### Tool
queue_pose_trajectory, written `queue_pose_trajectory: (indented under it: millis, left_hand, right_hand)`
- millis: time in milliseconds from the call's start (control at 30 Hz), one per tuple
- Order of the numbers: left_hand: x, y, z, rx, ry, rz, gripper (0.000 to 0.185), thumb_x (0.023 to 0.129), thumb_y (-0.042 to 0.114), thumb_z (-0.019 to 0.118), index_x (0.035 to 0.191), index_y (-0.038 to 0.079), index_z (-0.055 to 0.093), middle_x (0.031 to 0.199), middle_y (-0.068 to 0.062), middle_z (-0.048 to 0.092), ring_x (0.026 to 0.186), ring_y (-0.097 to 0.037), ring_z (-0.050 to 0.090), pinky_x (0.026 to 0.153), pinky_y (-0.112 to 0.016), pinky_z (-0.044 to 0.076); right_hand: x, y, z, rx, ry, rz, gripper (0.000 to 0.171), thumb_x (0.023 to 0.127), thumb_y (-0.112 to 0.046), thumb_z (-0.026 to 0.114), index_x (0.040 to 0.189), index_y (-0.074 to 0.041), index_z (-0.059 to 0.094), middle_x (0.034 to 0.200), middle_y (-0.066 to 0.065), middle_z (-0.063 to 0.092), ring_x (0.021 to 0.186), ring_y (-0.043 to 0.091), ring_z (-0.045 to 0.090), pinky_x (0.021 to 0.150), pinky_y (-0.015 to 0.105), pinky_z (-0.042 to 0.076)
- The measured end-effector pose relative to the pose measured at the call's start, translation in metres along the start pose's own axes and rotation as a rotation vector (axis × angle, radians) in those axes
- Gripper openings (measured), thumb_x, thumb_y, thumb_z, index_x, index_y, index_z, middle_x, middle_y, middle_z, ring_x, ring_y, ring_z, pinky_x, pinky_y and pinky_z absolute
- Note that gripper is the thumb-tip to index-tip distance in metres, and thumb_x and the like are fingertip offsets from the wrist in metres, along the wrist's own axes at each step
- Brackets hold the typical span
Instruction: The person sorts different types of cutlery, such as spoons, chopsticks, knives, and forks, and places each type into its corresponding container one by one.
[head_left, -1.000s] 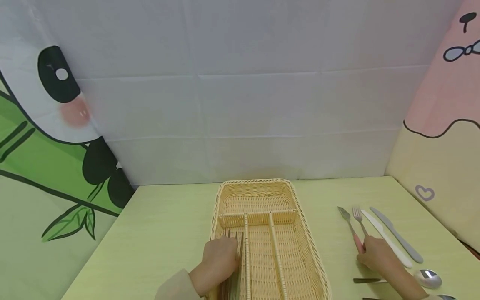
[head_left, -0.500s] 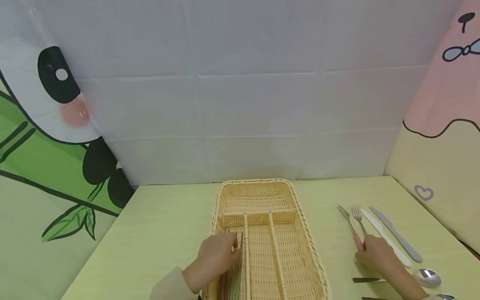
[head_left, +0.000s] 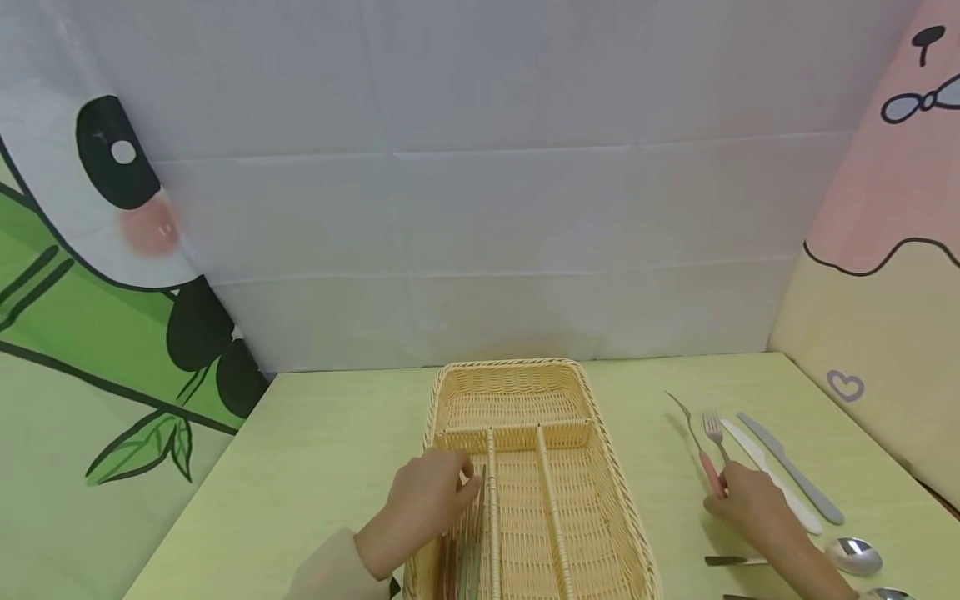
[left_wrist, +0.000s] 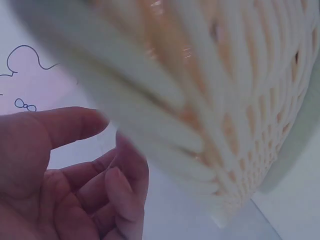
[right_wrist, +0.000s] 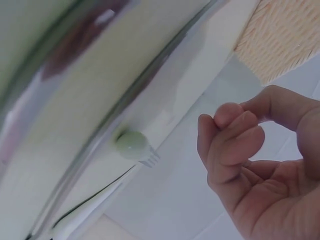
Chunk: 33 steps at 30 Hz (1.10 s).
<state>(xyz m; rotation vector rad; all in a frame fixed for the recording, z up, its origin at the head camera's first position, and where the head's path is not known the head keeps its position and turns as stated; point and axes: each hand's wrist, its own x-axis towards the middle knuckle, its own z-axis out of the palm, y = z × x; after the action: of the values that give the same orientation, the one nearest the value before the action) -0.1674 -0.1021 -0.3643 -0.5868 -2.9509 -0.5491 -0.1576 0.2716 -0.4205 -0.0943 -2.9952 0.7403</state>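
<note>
My left hand point(head_left: 423, 498) is over the left compartment of a wicker basket point(head_left: 557, 500), above brown and green chopsticks point(head_left: 472, 554) that lie lengthwise there. In the left wrist view its fingers are loosely bent beside the basket's wall point(left_wrist: 235, 115), with nothing seen between them. My right hand point(head_left: 753, 504) pinches the pink handle of a fork point(head_left: 711, 473) right of the basket, its head tilted up off the table. A second fork point(head_left: 712, 427) lies just right of it, its handle partly hidden by my hand.
Two table knives, one white point(head_left: 772, 475) and one grey point(head_left: 791, 468), lie right of the forks. A spoon point(head_left: 853, 556) lies under my right forearm, another at the lower edge. Printed cloth walls point(head_left: 487, 208) enclose the table point(head_left: 322, 467).
The pink-handled fork's head has risen off the table as my right hand pulls slightly back. My left hand has shifted up and left, its fingers loosening above the chopsticks.
</note>
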Motion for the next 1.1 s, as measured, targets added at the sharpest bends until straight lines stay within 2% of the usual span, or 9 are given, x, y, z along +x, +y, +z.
queue_pose_trajectory:
  millis: [167,367,500,600,800,967,1100]
  left_hand:
    - [0.003,0.003,-0.005,-0.033,0.02,0.002,0.016,0.087,0.022,0.057,0.081,0.009,0.063,0.052,0.008,0.053,0.036,-0.003,0.041,0.033,-0.018,0.031]
    - [0.006,0.007,-0.011,-0.061,0.035,0.001,0.015,0.088,0.024,0.057,0.081,0.012,0.064,0.06,0.005,0.06,0.038,-0.004,0.041,0.035,-0.02,0.031]
    - [0.009,0.009,-0.013,-0.082,0.044,0.003,0.015,0.088,0.024,0.058,0.08,0.014,0.064,0.063,0.004,0.063,0.037,-0.004,0.039,0.034,-0.018,0.029]
    - [0.01,0.012,-0.015,-0.094,0.051,0.022,0.014,0.088,0.024,0.058,0.08,0.014,0.063,0.064,0.004,0.063,0.038,-0.003,0.041,0.036,-0.019,0.032]
    - [0.014,0.02,-0.016,-0.157,0.033,0.056,0.013,0.088,0.024,0.057,0.083,0.014,0.064,0.069,0.004,0.065,0.047,0.0,0.048,0.043,-0.02,0.039]
    - [0.018,0.026,-0.016,-0.2,0.013,0.082,0.013,0.088,0.023,0.057,0.084,0.013,0.065,0.071,0.004,0.065,0.051,-0.001,0.05,0.047,-0.019,0.04]
    - [0.021,0.03,-0.016,-0.228,-0.008,0.092,0.014,0.089,0.024,0.057,0.086,0.013,0.066,0.075,0.005,0.066,0.057,-0.002,0.054,0.052,-0.019,0.043]
  right_hand:
    - [-0.005,-0.01,-0.001,0.004,0.038,-0.039,0.015,0.072,-0.007,0.057,0.081,0.005,0.054,0.059,0.003,0.049,0.049,0.014,0.041,0.042,0.024,0.031]
    - [-0.012,-0.026,-0.002,0.046,0.041,-0.058,0.015,0.075,-0.002,0.054,0.086,0.007,0.051,0.056,0.002,0.05,0.044,0.011,0.039,0.038,0.016,0.028]
    - [-0.016,-0.038,-0.003,0.056,0.051,-0.06,0.016,0.074,-0.002,0.052,0.087,0.006,0.052,0.057,0.002,0.049,0.044,0.011,0.039,0.038,0.016,0.028]
    - [-0.019,-0.046,-0.004,0.057,0.063,-0.072,0.017,0.074,-0.002,0.053,0.088,0.006,0.053,0.057,0.001,0.048,0.044,0.01,0.039,0.038,0.016,0.028]
    - [-0.024,-0.06,-0.005,0.061,0.082,-0.108,0.02,0.073,-0.001,0.055,0.091,0.006,0.054,0.058,0.001,0.048,0.044,0.009,0.039,0.037,0.016,0.03]
    - [-0.029,-0.073,-0.005,0.092,0.063,-0.1,0.023,0.074,0.0,0.055,0.096,0.007,0.054,0.061,0.002,0.049,0.043,0.01,0.041,0.036,0.017,0.033]
    - [-0.032,-0.084,-0.005,0.083,0.086,-0.121,0.023,0.073,0.001,0.055,0.096,0.006,0.055,0.06,0.001,0.049,0.044,0.009,0.04,0.037,0.017,0.033]
